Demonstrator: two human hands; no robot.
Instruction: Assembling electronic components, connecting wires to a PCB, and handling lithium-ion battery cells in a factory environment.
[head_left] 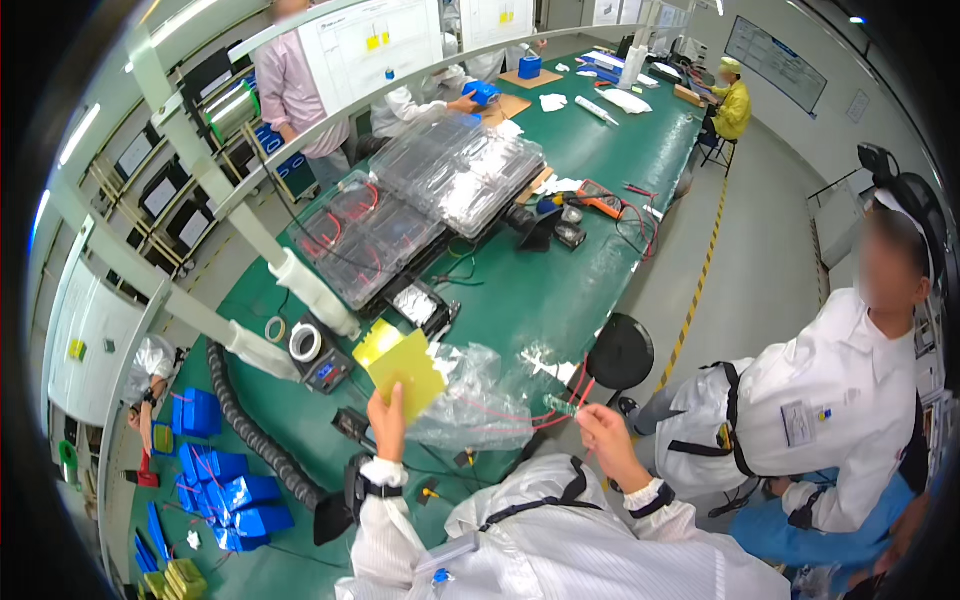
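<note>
My left hand (pixel 388 425) is closed on a yellow sheet (pixel 412 370), thumb flat on its face, above the green bench (pixel 560 280). A second yellow piece seems to show behind its upper left edge. My right hand (pixel 610 442) pinches one end of a small green circuit board (pixel 559 405). Red wires (pixel 585 375) run from beside the board. Between my hands a crumpled clear plastic bag (pixel 475 405) lies on the bench, near the sheet. Its contents are hard to make out.
Clear lidded trays (pixel 370 240) stand ahead. A tape roll (pixel 305 344) rests on a device left of the sheet. Blue-wrapped packs (pixel 235 495) and a black flexible hose (pixel 250 430) lie left. A black round stool seat (pixel 621 352) and a seated person (pixel 800 400) are on the right.
</note>
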